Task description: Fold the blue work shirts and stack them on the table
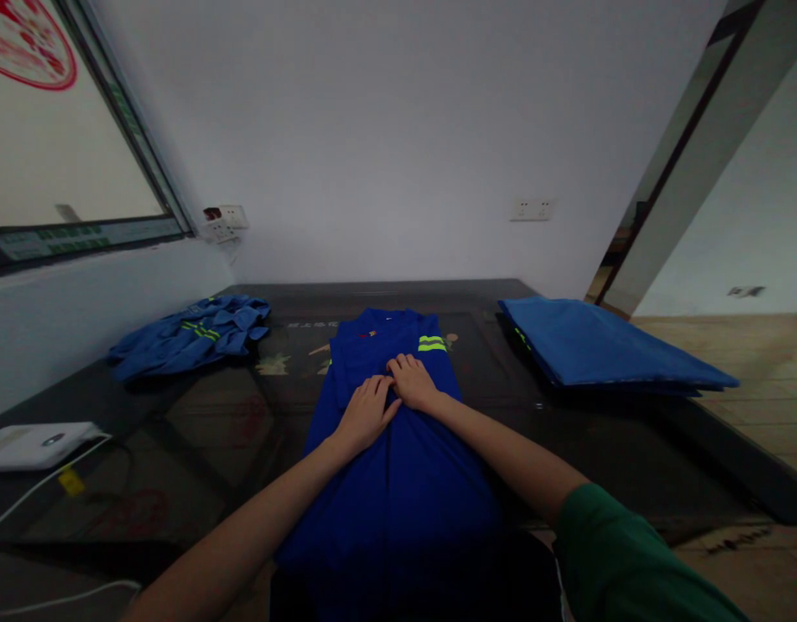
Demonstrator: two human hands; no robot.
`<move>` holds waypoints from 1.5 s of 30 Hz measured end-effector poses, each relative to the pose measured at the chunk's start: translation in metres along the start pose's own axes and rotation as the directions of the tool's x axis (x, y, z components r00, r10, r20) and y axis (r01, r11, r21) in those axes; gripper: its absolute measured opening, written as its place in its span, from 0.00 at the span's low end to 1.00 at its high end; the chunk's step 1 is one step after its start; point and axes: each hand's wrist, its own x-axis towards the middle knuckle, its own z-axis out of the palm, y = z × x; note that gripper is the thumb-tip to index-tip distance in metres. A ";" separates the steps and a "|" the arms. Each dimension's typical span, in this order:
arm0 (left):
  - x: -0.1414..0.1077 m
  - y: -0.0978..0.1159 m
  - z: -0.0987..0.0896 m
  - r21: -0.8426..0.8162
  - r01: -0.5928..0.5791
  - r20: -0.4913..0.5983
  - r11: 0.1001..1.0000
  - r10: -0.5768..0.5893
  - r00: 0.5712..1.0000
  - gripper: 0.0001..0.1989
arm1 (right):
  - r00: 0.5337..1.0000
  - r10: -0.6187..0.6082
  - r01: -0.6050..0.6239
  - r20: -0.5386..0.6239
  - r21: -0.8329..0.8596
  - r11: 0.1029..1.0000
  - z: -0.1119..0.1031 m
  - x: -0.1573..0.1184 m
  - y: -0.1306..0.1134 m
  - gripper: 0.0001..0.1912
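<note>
A blue work jacket (430, 475) with yellow-green reflective strips on its sleeve lies front up on the dark table, collar at the far end, its lower part hanging over the near edge toward me. My left hand (368, 413) and my right hand (412, 382) meet at the middle of its chest, on the front closure. Fingers of both are bent and closed on the cloth there, the fingertips nearly touching. What exactly lies between the fingertips is too small and dark to make out.
A crumpled blue garment (171, 341) with reflective strips lies at the back left of the table (605, 458). Folded blue garments (611, 345) are stacked at the right. A white device (39, 445) with a cable sits at the left edge. The wall (372, 147) stands behind.
</note>
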 end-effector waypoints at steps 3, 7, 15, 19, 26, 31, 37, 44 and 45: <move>0.001 -0.002 0.001 -0.040 -0.007 -0.017 0.999 0.006 1.000 0.17 | 0.999 0.050 -0.049 0.008 -0.009 0.999 0.003 0.005 -0.001 0.15; 0.002 -0.006 0.004 -0.090 -0.004 0.059 0.996 0.009 0.998 0.23 | 0.995 0.098 -0.098 -0.007 -0.011 0.995 0.008 0.015 0.002 0.16; 0.001 -0.006 0.006 0.027 0.022 0.214 0.999 -0.027 0.976 0.29 | 0.965 0.247 -0.248 -0.083 0.000 0.969 0.004 0.060 0.057 0.19; -0.001 -0.007 0.008 0.018 0.001 0.177 1.000 -0.005 0.984 0.28 | 0.893 0.446 -0.449 0.050 0.071 0.891 0.008 0.078 0.099 0.22; -0.001 -0.009 0.012 0.028 -0.029 0.143 0.999 0.024 0.989 0.30 | 0.857 0.473 -0.497 0.203 0.086 0.863 0.039 0.097 0.141 0.27; 0.000 -0.010 0.016 0.028 -0.025 0.115 0.999 0.021 0.993 0.31 | 0.836 0.535 -0.545 0.119 0.290 0.787 0.037 0.115 0.179 0.23; -0.002 -0.014 0.019 -0.002 -0.037 0.091 0.999 0.037 0.995 0.34 | 0.868 0.409 -0.496 0.282 0.470 0.730 0.023 0.142 0.222 0.09; -0.002 -0.014 0.016 -0.024 -0.008 0.127 1.000 0.011 0.992 0.36 | 0.843 0.260 -0.529 0.472 0.636 0.562 0.016 0.147 0.239 0.13; -0.001 -0.014 0.016 -0.028 -0.004 0.132 1.000 0.007 0.991 0.35 | 0.836 0.245 -0.538 0.492 0.643 0.545 0.016 0.146 0.240 0.14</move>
